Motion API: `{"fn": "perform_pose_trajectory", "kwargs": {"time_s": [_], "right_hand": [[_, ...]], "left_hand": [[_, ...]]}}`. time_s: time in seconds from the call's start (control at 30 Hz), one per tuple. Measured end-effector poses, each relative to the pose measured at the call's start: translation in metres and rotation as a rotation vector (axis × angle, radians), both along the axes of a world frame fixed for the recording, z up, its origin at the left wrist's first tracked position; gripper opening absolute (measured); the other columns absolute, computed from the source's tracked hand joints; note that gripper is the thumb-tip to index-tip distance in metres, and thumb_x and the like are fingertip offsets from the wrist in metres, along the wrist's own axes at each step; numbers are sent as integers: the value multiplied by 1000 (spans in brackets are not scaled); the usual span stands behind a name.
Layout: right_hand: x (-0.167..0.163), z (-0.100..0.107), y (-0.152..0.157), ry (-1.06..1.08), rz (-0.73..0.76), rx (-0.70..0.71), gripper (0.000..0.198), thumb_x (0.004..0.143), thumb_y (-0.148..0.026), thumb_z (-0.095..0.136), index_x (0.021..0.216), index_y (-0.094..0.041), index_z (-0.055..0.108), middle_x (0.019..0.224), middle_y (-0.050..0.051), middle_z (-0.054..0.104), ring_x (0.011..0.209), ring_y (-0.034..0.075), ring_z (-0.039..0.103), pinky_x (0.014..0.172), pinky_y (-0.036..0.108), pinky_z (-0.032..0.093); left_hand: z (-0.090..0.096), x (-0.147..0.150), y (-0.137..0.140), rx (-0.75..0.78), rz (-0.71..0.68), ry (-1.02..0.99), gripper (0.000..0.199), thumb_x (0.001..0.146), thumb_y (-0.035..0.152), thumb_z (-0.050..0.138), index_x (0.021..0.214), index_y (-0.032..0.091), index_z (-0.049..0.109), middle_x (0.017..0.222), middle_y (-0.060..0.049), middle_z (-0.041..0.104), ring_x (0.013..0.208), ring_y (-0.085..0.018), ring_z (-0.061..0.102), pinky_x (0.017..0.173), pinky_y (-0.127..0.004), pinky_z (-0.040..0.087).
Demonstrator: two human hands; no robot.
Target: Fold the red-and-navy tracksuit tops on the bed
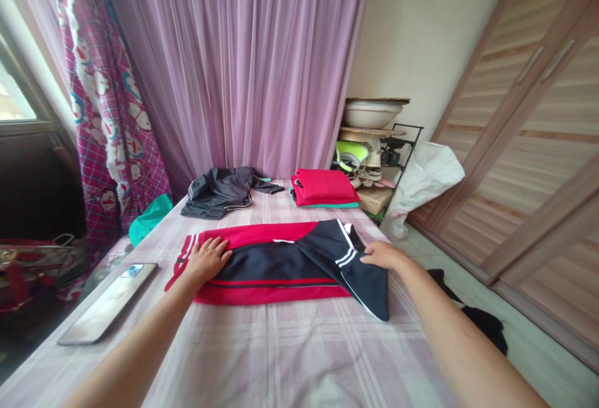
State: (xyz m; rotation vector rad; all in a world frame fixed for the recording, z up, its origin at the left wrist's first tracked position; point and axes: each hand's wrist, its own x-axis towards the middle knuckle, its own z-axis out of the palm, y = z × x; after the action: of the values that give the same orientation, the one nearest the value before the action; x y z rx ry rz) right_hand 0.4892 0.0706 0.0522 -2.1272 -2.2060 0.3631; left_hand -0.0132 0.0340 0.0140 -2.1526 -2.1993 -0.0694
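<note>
A red and dark navy jacket (266, 261) with white stripes lies partly folded across the bed. On its left end my left hand (209, 259) rests flat, fingers spread over the red and navy cloth. At the right end, my right hand (380, 254) pinches the edge of the navy part, beside two white stripes; that part is turned over at a slant. Behind the jacket sits a folded stack of red clothes (325, 187) with a green layer beneath. A dark garment with white piping (219, 193) lies crumpled at the back left.
A phone (107, 305) lies face down on the plaid bedsheet (262, 358) at the left. Purple curtains (243, 71) hang behind the bed. To the right stand a shoe rack (397, 174), a white bag (428, 174) and a wooden wardrobe (528, 146). Dark cloth (482, 327) lies on the floor.
</note>
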Motion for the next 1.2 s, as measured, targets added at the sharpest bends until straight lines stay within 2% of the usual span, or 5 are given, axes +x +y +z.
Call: {"fn": "perform_pose_trajectory", "kwargs": {"time_s": [0.23,0.5,0.87,1.07,1.2], "right_hand": [[-39,35,-1,572,294,108,27,80,-44,55,84,-19,64,81,0,67,79,17,61,71,27,47],[-162,81,17,842,684,28,27,79,-45,61,80,-18,61,75,-3,61,73,13,56,73,27,45],[-133,36,66,496,520,-160,39,79,-37,69,113,-18,69,115,8,71,102,22,66,91,31,50],[-112,-1,69,393,476,-30,38,91,-43,52,116,-22,71,124,8,69,115,24,62,103,36,44],[-98,-7,64,140,511,-22,46,78,-40,67,123,-29,68,128,7,66,125,28,54,110,43,35]], "left_hand": [[18,19,5,52,-41,-110,51,95,44,40,141,25,51,152,-12,46,142,-33,37,115,-62,22],[71,103,8,-69,-565,-902,69,78,62,62,133,21,57,135,-10,62,126,-28,55,107,-42,43],[128,21,14,104,44,-1359,51,70,59,72,98,17,66,80,0,67,66,-12,63,54,-21,55],[98,-13,9,76,383,-1278,56,76,34,71,130,25,58,86,0,68,53,-8,61,50,-20,56],[80,-38,-3,-172,283,-1368,58,65,41,79,118,21,67,95,-5,73,77,-19,71,69,-32,63]]}}
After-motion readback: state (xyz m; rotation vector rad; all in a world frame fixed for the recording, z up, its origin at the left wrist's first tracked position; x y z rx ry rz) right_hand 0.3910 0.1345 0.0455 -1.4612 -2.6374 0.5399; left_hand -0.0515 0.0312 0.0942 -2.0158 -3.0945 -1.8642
